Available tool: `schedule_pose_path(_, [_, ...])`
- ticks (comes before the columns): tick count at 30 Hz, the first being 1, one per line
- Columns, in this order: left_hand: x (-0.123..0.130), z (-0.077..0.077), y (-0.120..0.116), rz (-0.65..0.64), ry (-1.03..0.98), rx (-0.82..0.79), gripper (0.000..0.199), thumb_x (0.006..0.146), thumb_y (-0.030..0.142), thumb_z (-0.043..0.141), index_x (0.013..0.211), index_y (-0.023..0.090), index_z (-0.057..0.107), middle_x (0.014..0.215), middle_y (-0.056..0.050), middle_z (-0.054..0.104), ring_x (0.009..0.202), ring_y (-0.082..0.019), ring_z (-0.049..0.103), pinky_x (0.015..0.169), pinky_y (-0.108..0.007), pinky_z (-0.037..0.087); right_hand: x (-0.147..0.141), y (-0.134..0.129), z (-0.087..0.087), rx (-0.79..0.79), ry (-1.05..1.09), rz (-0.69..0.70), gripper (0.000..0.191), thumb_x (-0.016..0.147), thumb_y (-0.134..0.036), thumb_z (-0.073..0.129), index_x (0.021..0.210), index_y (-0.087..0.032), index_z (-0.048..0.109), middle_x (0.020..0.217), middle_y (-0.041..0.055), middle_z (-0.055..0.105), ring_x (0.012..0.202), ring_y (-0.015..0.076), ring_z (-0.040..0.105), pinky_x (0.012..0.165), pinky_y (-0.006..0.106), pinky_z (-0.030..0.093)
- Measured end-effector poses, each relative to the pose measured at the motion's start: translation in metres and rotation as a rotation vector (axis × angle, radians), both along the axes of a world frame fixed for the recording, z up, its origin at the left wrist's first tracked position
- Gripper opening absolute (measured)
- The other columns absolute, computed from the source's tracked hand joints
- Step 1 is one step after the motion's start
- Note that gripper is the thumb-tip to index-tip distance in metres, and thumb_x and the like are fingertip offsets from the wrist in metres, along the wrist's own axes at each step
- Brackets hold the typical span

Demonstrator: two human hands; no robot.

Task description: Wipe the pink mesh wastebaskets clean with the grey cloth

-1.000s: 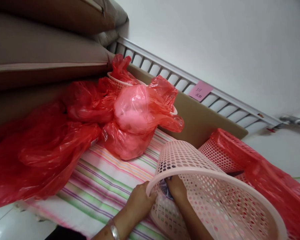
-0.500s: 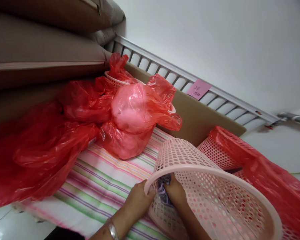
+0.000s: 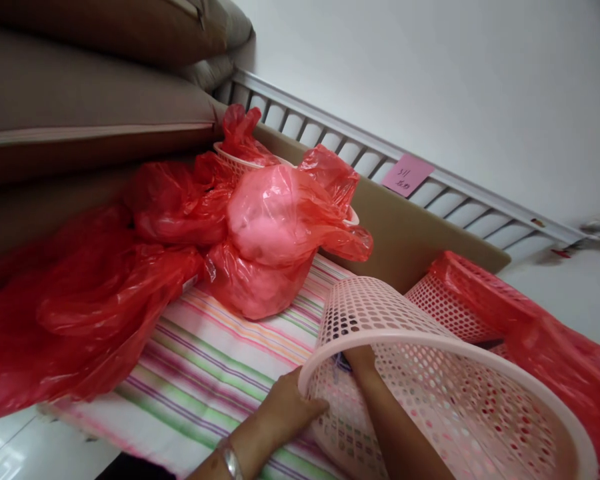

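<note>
A pink perforated plastic basket [image 3: 395, 337] lies tipped on its side on a striped cloth [image 3: 220, 347], its mouth facing me. My left hand [image 3: 293, 403] grips the left part of the rim, with the thumb inside. Deep in the mouth is my right hand [image 3: 361, 363], its fingers mostly hidden behind the rim. It is closed on a dark patterned cloth [image 3: 343, 362], of which only a small bit shows under the rim.
Tied red plastic bags [image 3: 275, 220] lie behind and to the left. Another basket [image 3: 445, 300] with red plastic over it stands at the right. Folded grey-brown padding [image 3: 95, 87] overhangs the left. A white railing [image 3: 340, 143] carries a pink note [image 3: 407, 175].
My right hand has pushed deeper into the basket with the dark cloth, which is now mostly out of sight. My left hand stays on the rim. The view has shifted slightly.
</note>
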State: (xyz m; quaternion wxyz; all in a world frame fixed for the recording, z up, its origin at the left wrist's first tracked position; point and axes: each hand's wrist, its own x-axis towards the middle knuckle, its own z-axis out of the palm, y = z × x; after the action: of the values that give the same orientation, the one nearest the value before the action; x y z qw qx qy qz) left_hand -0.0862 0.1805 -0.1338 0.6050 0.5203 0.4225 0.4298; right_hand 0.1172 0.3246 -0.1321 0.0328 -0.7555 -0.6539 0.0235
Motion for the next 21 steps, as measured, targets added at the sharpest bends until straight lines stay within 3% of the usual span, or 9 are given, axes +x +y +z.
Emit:
schedule_pose_path(3, [0.004,-0.002,-0.002,-0.032,-0.066,0.027,0.041,0.064,0.016,0.060,0.105,0.016,0.065,0.100,-0.002,0.070,0.091,-0.022,0.062,0.081,-0.029,0.049,0.000,-0.003,0.000,-0.026,-0.006,-0.015,0.037,0.085,-0.027,0.040,0.115,-0.015,0.058,0.129,0.0116,0.052,0.123,0.0255,0.043,0.102,0.032,0.032])
schedule_pose_path(9, [0.009,-0.004,-0.005,0.060,-0.057,0.059,0.033,0.072,0.014,0.049,0.100,0.012,0.067,0.092,-0.006,0.071,0.085,-0.021,0.064,0.077,-0.028,0.049,-0.012,-0.031,0.011,-0.072,0.014,0.036,0.037,0.084,-0.027,0.039,0.115,-0.016,0.056,0.122,0.0122,0.058,0.119,0.0248,0.048,0.095,0.033,0.037])
schedule_pose_path(13, [0.008,-0.002,-0.004,0.058,-0.065,0.102,0.033,0.072,0.012,0.049,0.098,0.012,0.067,0.090,-0.005,0.071,0.084,-0.021,0.064,0.077,-0.027,0.049,-0.018,-0.081,0.018,-0.127,0.033,0.067,0.050,0.075,-0.022,0.049,0.123,-0.012,0.047,0.105,0.0133,0.066,0.096,0.0243,0.062,0.082,0.031,0.045])
schedule_pose_path(18, [0.008,-0.001,-0.005,0.073,-0.066,0.118,0.030,0.071,0.012,0.048,0.094,0.010,0.067,0.090,-0.007,0.071,0.084,-0.020,0.064,0.076,-0.026,0.048,-0.022,-0.155,0.020,-0.134,0.158,0.217,0.039,0.080,-0.029,0.043,0.117,-0.016,0.048,0.118,0.0125,0.059,0.108,0.0208,0.057,0.089,0.027,0.041])
schedule_pose_path(21, [0.009,-0.003,-0.005,0.083,-0.053,0.104,0.028,0.070,0.010,0.048,0.090,0.010,0.067,0.087,-0.007,0.071,0.081,-0.020,0.064,0.074,-0.025,0.048,-0.024,-0.173,0.022,-0.155,0.142,0.190,0.039,0.080,-0.029,0.042,0.118,-0.018,0.047,0.119,0.0124,0.059,0.108,0.0222,0.057,0.089,0.030,0.041])
